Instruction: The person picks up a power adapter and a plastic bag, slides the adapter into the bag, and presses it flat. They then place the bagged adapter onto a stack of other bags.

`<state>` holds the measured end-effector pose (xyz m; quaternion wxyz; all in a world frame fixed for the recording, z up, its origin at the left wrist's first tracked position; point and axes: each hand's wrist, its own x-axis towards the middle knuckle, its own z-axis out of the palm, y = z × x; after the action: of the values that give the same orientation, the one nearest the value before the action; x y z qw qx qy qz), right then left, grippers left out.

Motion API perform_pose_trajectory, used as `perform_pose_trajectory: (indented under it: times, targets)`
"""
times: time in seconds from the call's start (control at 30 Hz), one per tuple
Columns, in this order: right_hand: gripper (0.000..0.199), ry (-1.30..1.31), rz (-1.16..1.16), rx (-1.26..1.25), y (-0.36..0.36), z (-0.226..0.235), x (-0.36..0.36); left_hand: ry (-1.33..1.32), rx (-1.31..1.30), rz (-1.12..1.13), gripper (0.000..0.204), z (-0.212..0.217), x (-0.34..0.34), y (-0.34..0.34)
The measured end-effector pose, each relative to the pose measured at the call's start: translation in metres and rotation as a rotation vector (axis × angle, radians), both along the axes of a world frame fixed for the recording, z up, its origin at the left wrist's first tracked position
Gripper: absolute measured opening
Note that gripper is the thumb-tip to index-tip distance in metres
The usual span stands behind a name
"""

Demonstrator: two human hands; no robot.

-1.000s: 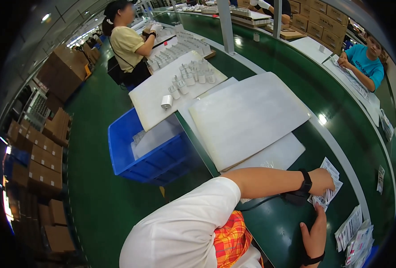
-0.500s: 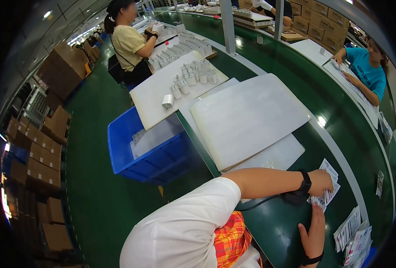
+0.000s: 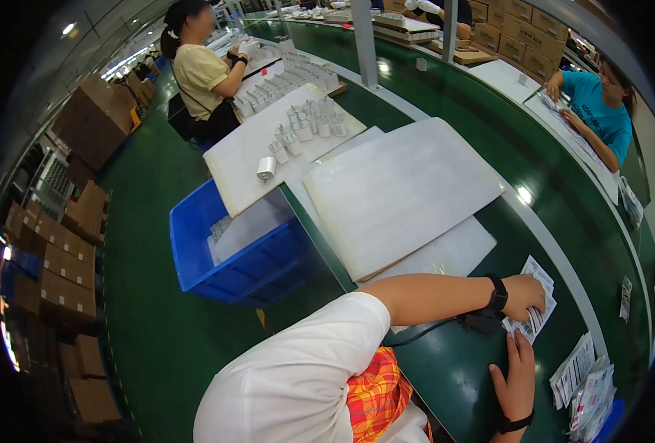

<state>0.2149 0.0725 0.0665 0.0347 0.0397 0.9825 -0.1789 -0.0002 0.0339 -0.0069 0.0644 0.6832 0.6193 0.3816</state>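
While the left hand [image 3: 525, 297] bends its fingers over some printed paper sheets [image 3: 538, 273], the right hand [image 3: 515, 376] lies at its 6 o'clock, palm down on the green table [image 3: 445, 376]. These sheets are near 4 o'clock from the middle of the view, partly covered by the left hand; whether its fingertips are pinching them, I cannot tell. The right hand is stretched out, with the long fingers close together and the thumb apart from them; its fingertips are at the lower edge of the sheets.

At 8 o'clock of the left hand, just beside the wrist, there is a black device [image 3: 482, 321] with a cable. At 3 o'clock of the right hand lies a pile of printed papers [image 3: 572, 369], and against it, clear plastic packets [image 3: 594, 399]. Between 10 and 11 o'clock of the left hand, large white boards [image 3: 408, 192] overlap each other.

From the middle of the view, a blue crate [image 3: 246, 275] is at 8 o'clock, and a co-worker in turquoise [image 3: 600, 118] is at 2 o'clock.
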Motion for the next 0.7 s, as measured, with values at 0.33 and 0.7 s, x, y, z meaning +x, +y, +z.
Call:
perform_pose_trajectory:
  times: [0.33,0.7]
  targets:
    - [0.068,0.02,-0.018,-0.004,0.002,0.0,-0.001,0.171,-0.066,0.078,0.046,-0.007,0.009,0.001]
    - [0.067,0.138,-0.044,0.097,0.009,-0.003,-0.013,0.299,-0.242,0.159,0.045,0.001,0.018,0.0]
